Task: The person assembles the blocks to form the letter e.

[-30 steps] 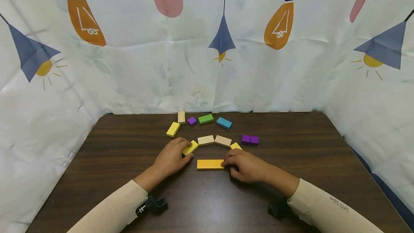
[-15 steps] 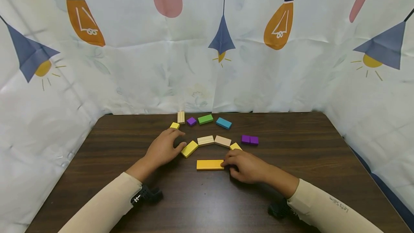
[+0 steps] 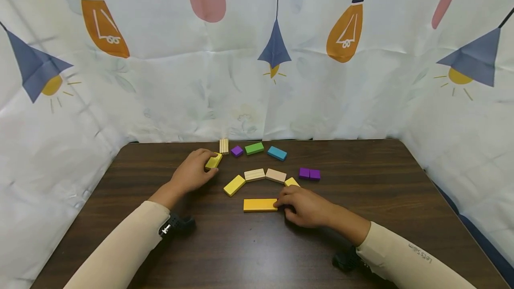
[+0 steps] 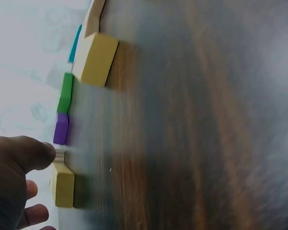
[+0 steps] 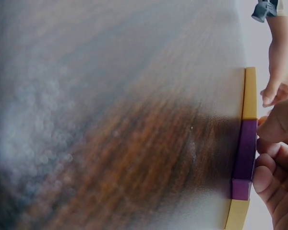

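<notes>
At the left, my left hand point(image 3: 192, 171) reaches over a yellow block point(image 3: 213, 161), index finger above its far end and thumb beside its near side. In the left wrist view the thumb and fingers are spread apart near that yellow block point(image 4: 64, 189). My right hand point(image 3: 307, 206) stays low at the right end of a long orange-yellow block point(image 3: 260, 205). The right wrist view shows its bent fingers and thumb against a purple block point(image 5: 246, 148), which is hidden under the hand in the head view.
An arc of blocks lies beyond the orange-yellow one: a yellow block point(image 3: 234, 185), two wooden blocks point(image 3: 254, 175) and another yellow block point(image 3: 292, 182). Behind stand a striped wooden block point(image 3: 224, 146), a purple cube point(image 3: 237, 151), a green block point(image 3: 254, 148) and a blue block point(image 3: 277, 153). Two purple blocks point(image 3: 309, 173) lie right.
My left hand has left the yellow block of the arc and moved left and away to the other yellow block farther back. The right hand has stayed in place.
</notes>
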### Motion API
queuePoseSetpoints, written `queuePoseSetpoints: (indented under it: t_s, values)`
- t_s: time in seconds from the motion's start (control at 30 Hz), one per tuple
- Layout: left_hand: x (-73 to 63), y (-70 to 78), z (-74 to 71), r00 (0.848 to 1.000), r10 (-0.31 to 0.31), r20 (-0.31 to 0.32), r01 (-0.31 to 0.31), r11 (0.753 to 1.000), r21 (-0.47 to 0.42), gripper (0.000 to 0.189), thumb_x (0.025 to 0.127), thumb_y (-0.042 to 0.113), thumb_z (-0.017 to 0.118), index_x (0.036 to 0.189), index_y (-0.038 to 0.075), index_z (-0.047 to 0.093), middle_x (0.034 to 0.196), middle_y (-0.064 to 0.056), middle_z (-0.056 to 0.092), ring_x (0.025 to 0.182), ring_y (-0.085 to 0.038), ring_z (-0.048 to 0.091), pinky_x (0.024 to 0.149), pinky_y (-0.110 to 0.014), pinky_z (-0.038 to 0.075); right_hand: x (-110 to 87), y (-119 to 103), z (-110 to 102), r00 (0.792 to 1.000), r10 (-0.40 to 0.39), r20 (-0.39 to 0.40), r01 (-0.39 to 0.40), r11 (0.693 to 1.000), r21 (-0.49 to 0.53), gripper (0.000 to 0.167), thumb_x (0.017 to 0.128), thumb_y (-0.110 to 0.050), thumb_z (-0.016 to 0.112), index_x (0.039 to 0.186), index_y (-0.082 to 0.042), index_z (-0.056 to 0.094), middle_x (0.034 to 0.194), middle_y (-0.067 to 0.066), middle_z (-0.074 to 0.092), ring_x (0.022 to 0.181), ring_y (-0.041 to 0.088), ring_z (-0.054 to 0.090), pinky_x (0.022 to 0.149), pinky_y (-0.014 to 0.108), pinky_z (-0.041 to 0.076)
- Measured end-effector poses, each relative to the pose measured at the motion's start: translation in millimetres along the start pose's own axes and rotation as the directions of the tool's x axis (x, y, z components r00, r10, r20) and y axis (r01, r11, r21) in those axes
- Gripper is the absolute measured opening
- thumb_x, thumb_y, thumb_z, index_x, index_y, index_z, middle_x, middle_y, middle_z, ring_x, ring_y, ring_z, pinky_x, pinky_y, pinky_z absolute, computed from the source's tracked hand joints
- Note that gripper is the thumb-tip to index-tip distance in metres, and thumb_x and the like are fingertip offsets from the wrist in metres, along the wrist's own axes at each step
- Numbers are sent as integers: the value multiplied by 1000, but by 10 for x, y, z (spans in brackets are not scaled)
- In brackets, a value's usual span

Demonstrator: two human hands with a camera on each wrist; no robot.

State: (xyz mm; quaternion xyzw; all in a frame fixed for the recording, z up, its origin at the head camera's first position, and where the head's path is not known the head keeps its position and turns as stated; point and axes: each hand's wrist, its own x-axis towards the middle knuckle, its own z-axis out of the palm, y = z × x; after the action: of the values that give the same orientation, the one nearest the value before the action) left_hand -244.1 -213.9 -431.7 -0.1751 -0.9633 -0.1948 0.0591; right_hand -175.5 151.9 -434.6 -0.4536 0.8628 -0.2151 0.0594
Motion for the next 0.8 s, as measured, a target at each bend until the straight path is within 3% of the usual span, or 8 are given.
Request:
queuePoseSetpoints:
  t_s: [0.2,0.37,0.57,0.8]
  values:
    - [58,-101,4,998,-22,64,23,1000,-10,51,94,22,75,138,2,59,139,-22,54,127,-43,50,102,-59,43,1,5,9,1000,-4,-3,4,1000,-3,27,94,-3,65,118,-9,75,115,0,65,106,11,59,94,31,51]
    - [110,-170,26,995,-5,101,5,1000,2,55,94,23,73,142,2,55,147,-23,50,132,-45,45,105,-60,41,2,10,16,1000,-4,-7,4,1000,-10,27,94,-3,65,117,-10,75,115,0,65,106,11,60,94,31,51]
    - [130,-205,31,993,38,115,-38,999,0,54,93,20,72,142,3,56,152,-20,48,137,-45,42,109,-61,37,1,11,20,1000,-2,-8,2,1000,-7,27,93,-3,65,118,-10,75,116,0,65,107,12,60,94,31,51]
    - [110,-242,10,990,46,133,-49,999,16,56,93,22,72,144,3,56,149,-19,51,136,-43,43,106,-62,39,1,1,11,1000,2,-5,-2,1000,-4,27,94,-3,64,117,-9,75,116,1,65,107,12,60,95,31,51]
